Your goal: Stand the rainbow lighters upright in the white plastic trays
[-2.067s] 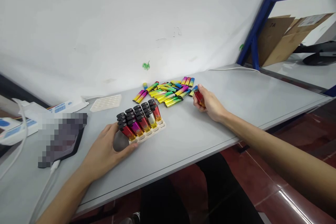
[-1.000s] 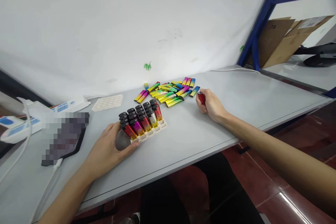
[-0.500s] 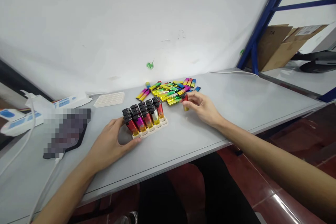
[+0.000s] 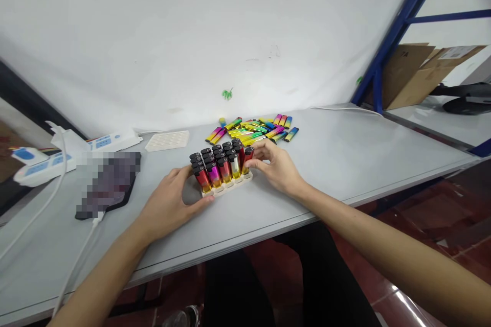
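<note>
A white slotted tray (image 4: 230, 186) holds several rows of upright lighters (image 4: 225, 169) with black tops and shiny red, purple and gold bodies. My left hand (image 4: 165, 210) grips the tray's left end, thumb along the front edge and fingers behind the lighters. At the opposite end, my right hand (image 4: 276, 166) pinches a red-and-gold lighter (image 4: 249, 154) between thumb and fingers. It stands upright at the tray's front right corner; whether its base is seated in a slot I cannot tell. Behind the tray lies a loose pile of colourful lighters (image 4: 253, 127).
A second white slotted tray (image 4: 168, 140) lies flat at the back left. Power strips (image 4: 111, 142) and a blurred dark device (image 4: 111, 184) with a white cable (image 4: 82, 250) sit at the left. A blue frame (image 4: 401, 30) and cardboard box (image 4: 414, 74) stand at the right.
My right hand has carried the red-and-gold lighter leftward from beside the pile to the tray's right end. My left hand stays at the tray. The view has shifted slightly.
</note>
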